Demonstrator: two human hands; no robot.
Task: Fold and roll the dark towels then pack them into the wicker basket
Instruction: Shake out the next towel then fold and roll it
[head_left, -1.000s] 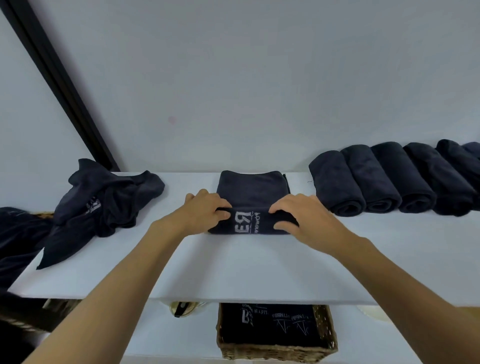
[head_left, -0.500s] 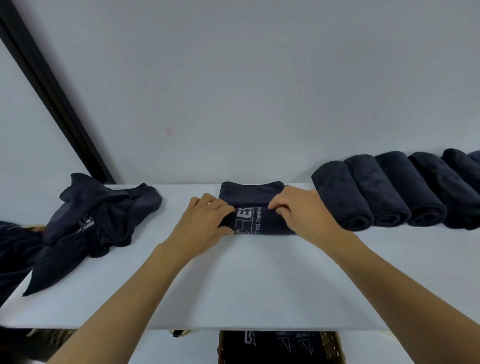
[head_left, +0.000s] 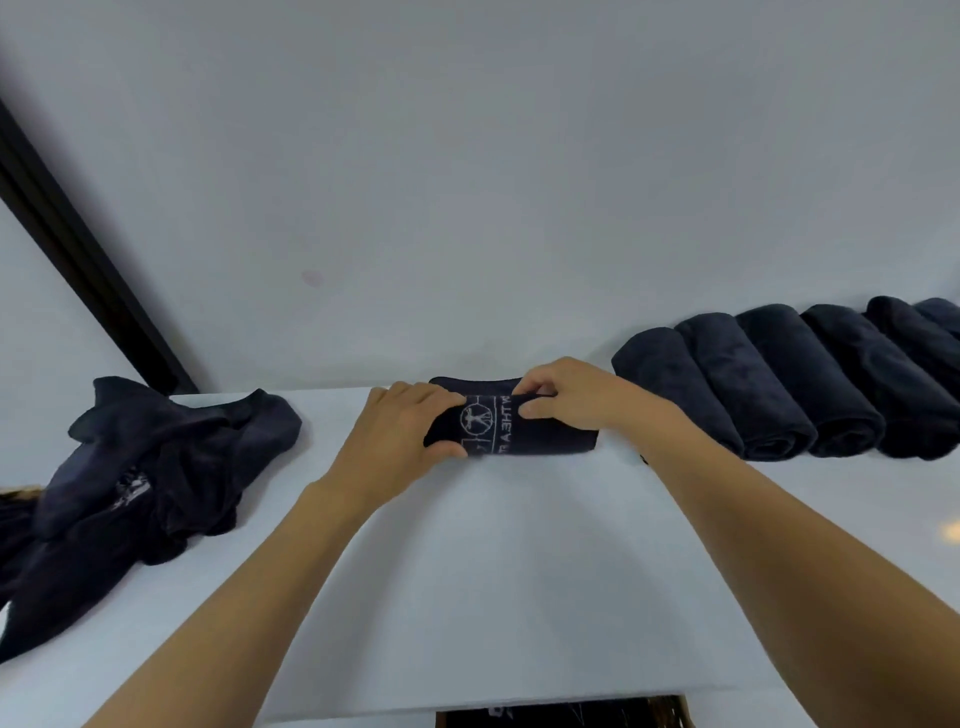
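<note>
Working table (head_left: 519, 571): white top set against a pale wall, with all the cloth lying on it.
Loose heap (head_left: 156, 467): dark towels crumpled at the left end, well apart from the hands.
Finished rolls (head_left: 779, 384): dark towels side by side along the right, each touching the next.
Half-rolled towel (head_left: 540, 436): far middle of the table, white print up, between both hands.
Left hand (head_left: 400, 436): fingers curled round the roll's left end.
Right hand (head_left: 566, 395): fingertips pinching its upper right edge.
Basket (head_left: 670, 712): a sliver of wicker below the near table edge.
</note>
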